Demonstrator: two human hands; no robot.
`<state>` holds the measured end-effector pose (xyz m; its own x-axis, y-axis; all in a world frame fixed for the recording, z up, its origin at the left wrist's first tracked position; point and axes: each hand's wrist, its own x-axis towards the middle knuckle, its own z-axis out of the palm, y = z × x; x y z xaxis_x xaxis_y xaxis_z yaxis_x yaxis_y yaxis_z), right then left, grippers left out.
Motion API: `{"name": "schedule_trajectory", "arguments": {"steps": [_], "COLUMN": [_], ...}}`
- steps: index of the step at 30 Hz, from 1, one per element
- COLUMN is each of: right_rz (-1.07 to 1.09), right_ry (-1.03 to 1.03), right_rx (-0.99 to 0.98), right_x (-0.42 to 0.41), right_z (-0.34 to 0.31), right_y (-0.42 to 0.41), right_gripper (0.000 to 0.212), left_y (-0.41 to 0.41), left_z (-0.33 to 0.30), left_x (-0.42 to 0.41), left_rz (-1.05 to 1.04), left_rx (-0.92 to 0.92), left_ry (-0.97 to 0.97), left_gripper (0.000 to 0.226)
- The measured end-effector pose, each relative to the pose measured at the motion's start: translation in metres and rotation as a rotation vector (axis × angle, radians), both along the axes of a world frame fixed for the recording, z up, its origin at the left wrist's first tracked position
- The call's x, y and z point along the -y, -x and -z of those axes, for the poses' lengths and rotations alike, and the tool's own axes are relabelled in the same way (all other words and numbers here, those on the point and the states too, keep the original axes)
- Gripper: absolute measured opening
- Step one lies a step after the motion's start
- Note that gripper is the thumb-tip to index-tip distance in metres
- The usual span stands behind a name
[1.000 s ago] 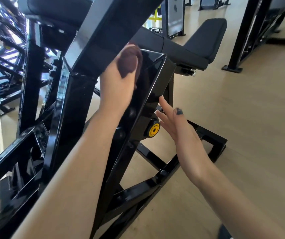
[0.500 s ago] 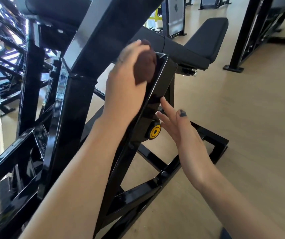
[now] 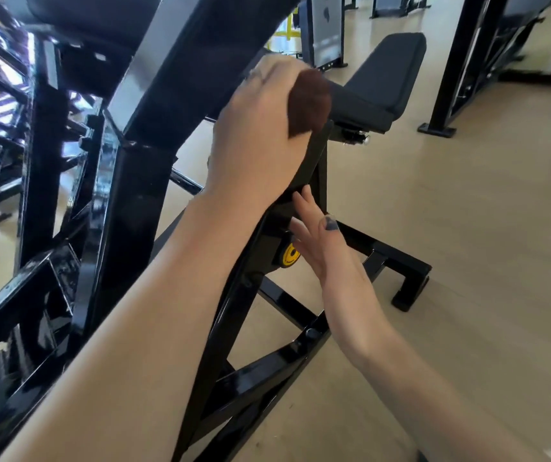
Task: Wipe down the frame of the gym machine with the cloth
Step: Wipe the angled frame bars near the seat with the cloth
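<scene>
Brown cloth (image 3: 309,106), bunched up at upper centre of the head view, is gripped in the curled fingers of the left hand (image 3: 257,141) and pressed against the top edge of the black frame (image 3: 314,155). At centre frame, the right hand (image 3: 324,248) reaches forward with fingers straight, their tips touching the frame just above a yellow knob (image 3: 290,255).

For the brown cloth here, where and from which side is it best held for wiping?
Bunched in the palm, as the left hand holds the cloth now: grip from above and behind, leaving the wad bulging past the fingers so it meets the frame's narrow slanted upper edge.
</scene>
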<state>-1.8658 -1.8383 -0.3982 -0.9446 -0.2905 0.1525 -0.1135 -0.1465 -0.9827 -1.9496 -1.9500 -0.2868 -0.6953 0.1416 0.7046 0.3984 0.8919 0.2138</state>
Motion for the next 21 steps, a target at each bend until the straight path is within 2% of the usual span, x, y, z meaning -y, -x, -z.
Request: {"name": "schedule_trajectory", "arguments": {"steps": [3, 6, 9, 14, 17, 21], "right_rz": [0.021, 0.042, 0.058, 0.095, 0.081, 0.053], "right_ry": [0.036, 0.033, -0.019, -0.035, -0.034, -0.093], "right_rx": [-0.033, -0.042, -0.059, -0.11, -0.087, -0.027], "right_x": [0.005, 0.006, 0.003, 0.011, 0.01, 0.01], "right_z": [0.001, 0.002, 0.006, 0.009, 0.015, 0.021], "right_y": [-0.001, 0.001, 0.001, -0.005, -0.01, -0.017], "right_gripper": [0.041, 0.048, 0.061, 0.053, 0.053, 0.065], "left_y": [0.014, 0.001, -0.03, -0.077, -0.093, -0.124], "left_z": [-0.013, -0.004, 0.025, 0.079, 0.097, 0.134], "left_x": [-0.013, -0.01, 0.01, 0.043, 0.043, 0.049], "left_rz": [-0.07, -0.007, 0.113, 0.141, 0.175, 0.142], "left_rx": [0.007, 0.009, 0.033, 0.034, 0.014, -0.084], "left_ry": [0.034, 0.048, -0.007, 0.036, -0.017, 0.053], "left_gripper": [0.034, 0.041, 0.05, 0.057, 0.049, 0.039]}}
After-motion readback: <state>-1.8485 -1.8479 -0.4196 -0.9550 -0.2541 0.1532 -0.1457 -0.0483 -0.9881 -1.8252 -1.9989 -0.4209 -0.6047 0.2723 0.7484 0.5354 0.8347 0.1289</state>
